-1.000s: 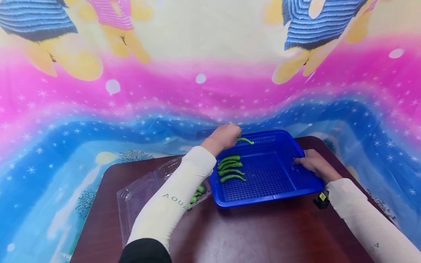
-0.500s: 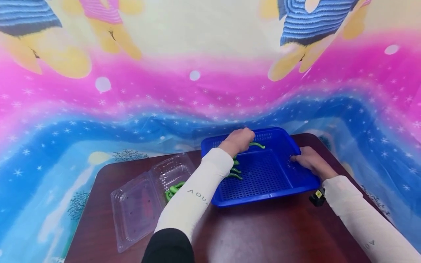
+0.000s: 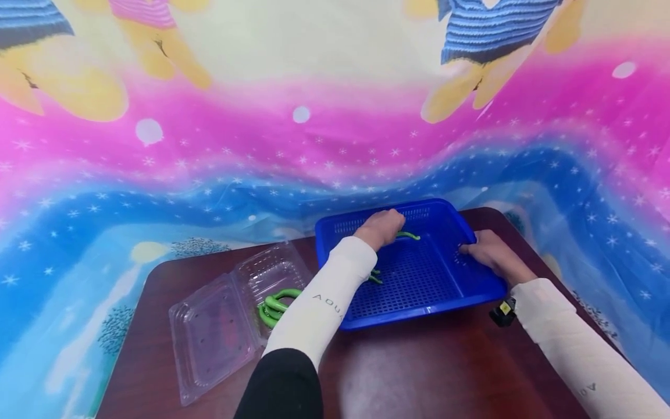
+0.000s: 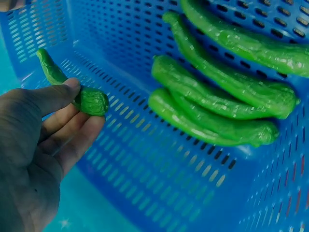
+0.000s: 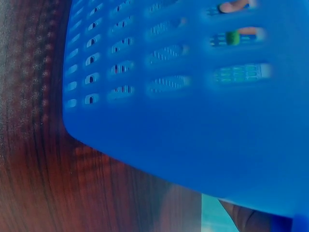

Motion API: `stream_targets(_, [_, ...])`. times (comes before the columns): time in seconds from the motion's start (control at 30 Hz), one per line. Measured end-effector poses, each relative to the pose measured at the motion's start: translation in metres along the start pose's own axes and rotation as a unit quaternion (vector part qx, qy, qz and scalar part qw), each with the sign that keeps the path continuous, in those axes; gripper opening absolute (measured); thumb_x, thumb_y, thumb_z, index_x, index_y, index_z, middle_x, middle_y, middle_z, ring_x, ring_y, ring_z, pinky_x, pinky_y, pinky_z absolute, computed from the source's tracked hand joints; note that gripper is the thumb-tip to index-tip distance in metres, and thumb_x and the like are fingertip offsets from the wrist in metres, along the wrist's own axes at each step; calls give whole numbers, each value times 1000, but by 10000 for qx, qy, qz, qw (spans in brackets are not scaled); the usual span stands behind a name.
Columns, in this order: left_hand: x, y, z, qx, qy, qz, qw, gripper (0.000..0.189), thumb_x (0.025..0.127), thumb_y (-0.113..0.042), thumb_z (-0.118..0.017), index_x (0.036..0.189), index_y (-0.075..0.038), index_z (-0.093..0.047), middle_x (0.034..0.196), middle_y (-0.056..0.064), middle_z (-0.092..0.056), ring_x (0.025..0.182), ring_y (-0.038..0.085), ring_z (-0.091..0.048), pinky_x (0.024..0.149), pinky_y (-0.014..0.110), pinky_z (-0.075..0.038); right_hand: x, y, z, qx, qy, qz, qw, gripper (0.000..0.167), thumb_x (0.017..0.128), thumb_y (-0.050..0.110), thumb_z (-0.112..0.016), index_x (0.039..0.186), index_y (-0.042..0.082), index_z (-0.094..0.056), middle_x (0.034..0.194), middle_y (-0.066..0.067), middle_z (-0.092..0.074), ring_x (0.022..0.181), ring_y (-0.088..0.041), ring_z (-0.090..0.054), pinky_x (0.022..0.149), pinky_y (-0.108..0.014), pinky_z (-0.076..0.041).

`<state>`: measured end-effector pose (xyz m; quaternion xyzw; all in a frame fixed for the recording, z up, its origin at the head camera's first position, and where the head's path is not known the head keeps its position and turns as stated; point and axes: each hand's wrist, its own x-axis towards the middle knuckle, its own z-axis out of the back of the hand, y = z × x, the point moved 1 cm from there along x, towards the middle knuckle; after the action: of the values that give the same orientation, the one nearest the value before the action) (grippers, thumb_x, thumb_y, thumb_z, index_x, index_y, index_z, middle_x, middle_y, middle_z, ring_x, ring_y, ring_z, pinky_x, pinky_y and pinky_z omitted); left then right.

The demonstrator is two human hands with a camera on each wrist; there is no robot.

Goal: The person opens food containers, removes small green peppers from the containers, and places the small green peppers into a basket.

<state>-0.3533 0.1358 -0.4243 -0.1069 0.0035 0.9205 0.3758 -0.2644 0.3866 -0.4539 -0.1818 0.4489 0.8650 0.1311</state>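
Note:
My left hand (image 3: 381, 228) is over the back left part of a blue plastic basket (image 3: 429, 309). Between thumb and fingers it pinches a curved green pepper (image 4: 91, 100), whose thin end also pokes out in the head view. Several more green peppers (image 4: 231, 82) lie side by side on the basket's slotted floor; in the head view my left forearm mostly hides them. With thumb inside the basket, my right hand (image 3: 494, 254) grips its right end. The right wrist view is filled mostly by the basket's outer wall (image 5: 164, 130).
An unfolded clear plastic clamshell box (image 3: 209, 343) lies left of the basket, with green peppers (image 3: 272, 308) in it, partly behind my left sleeve. Underneath is a dark brown table (image 3: 419, 372). A patterned cloth (image 3: 272, 139) hangs right behind the table.
My left hand has moved rightward and slightly down over the basket, still pinching the pepper. More of the clamshell box shows now. My right hand keeps its grip on the basket.

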Motion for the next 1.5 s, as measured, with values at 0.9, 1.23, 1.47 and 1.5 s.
stream_targets(0.9, [18, -1, -47, 761, 48, -209, 9969, 20, 103, -8, -61, 115, -19, -72, 103, -3, -72, 74, 7, -53, 67, 26, -42, -4, 0, -5, -194, -92, 71, 9997, 40, 106, 20, -51, 133, -9, -46, 103, -21, -70, 78, -22, -75, 71, -41, -64])
stream_targets(1.23, [21, -1, -52, 1093, 44, -304, 9935, 20, 102, -8, -63, 114, -20, -73, 100, -3, -73, 70, 7, -53, 64, 26, -45, -1, 0, -8, -35, -116, 101, 9999, 39, 105, 18, -52, 132, -10, -47, 97, -18, -71, 76, -23, -76, 70, -41, -64])
stream_targets(1.47, [16, 7, -39, 1057, -356, -345, 9932, 14, 101, -7, -63, 102, -19, -71, 92, -2, -70, 67, 7, -45, 63, 25, -43, 0, 3, -4, 1, -123, 26, 9999, 35, 106, 19, -52, 128, -8, -49, 97, -17, -72, 77, -24, -76, 71, -43, -64])
stream_targets(1.5, [14, 9, -34, 1022, -404, -323, 9934, 14, 102, -8, -63, 102, -19, -70, 92, -3, -70, 67, 7, -45, 63, 25, -43, 0, 3, -4, -14, -127, 14, 9999, 34, 106, 19, -52, 128, -7, -49, 97, -17, -71, 77, -24, -76, 71, -43, -64])
